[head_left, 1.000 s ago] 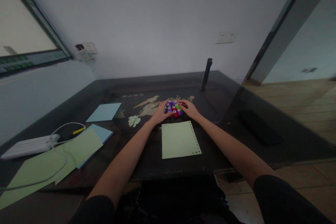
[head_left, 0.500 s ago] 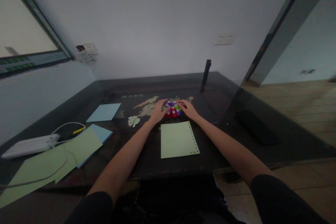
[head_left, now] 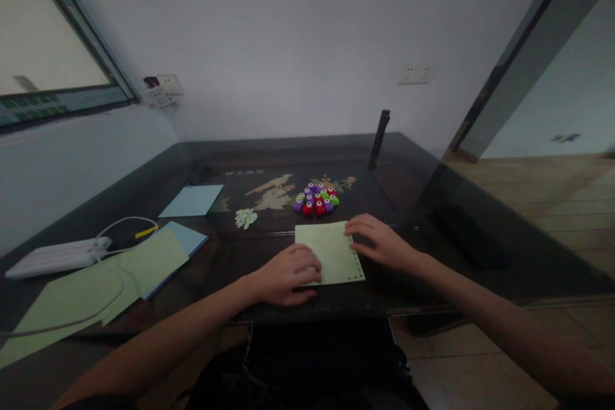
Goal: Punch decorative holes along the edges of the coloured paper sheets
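- Green sheet [head_left: 328,253] with a punched right edge lies flat at the near middle of the tabletop [head_left: 480,230], between both hands.
- Left hand [head_left: 286,275]: palm down, fingers curled loosely, resting on the sheet's near-left corner; forearm comes in low from the lower left. Not clamped on anything, just pressing on the paper.
- Right hand [head_left: 382,243]: palm down, fingers spread and slightly bent, fingertips touching the sheet's right punched edge near the far corner; forearm comes in from the lower right. Fingers apart, nothing gripped.
- Left of the sheet: overlapping green papers [head_left: 96,291] and a blue sheet [head_left: 185,238], with a white power strip [head_left: 57,256] and its cable [head_left: 122,230] at the far left.
- Just beyond the sheet: cluster of small coloured punches [head_left: 316,199], purple, red, green, clear of both hands.
- Left of the cluster: small pile of paper cut-outs [head_left: 245,218], another blue sheet [head_left: 192,200].
- Far side: dark upright post [head_left: 378,131] near the wall.
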The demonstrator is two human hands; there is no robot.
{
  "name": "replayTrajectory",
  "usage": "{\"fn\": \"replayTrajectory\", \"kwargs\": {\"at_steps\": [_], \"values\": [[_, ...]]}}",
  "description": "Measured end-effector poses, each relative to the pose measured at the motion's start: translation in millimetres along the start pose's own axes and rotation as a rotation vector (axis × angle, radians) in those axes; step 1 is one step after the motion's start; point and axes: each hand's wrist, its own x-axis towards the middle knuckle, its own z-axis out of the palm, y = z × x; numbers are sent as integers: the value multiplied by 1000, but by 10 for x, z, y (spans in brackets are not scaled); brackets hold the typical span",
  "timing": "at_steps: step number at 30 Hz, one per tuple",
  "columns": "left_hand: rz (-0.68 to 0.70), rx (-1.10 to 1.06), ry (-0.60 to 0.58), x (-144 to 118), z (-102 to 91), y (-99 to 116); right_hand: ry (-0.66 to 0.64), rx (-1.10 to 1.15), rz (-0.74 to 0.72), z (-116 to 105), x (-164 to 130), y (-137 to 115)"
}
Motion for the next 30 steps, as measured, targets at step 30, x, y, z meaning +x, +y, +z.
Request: {"fn": "replayTrajectory", "kwargs": {"at_steps": [30], "values": [[-262,-112,-116,-280,-133,-212,-269,-169,-138,278,-87,-145]]}}
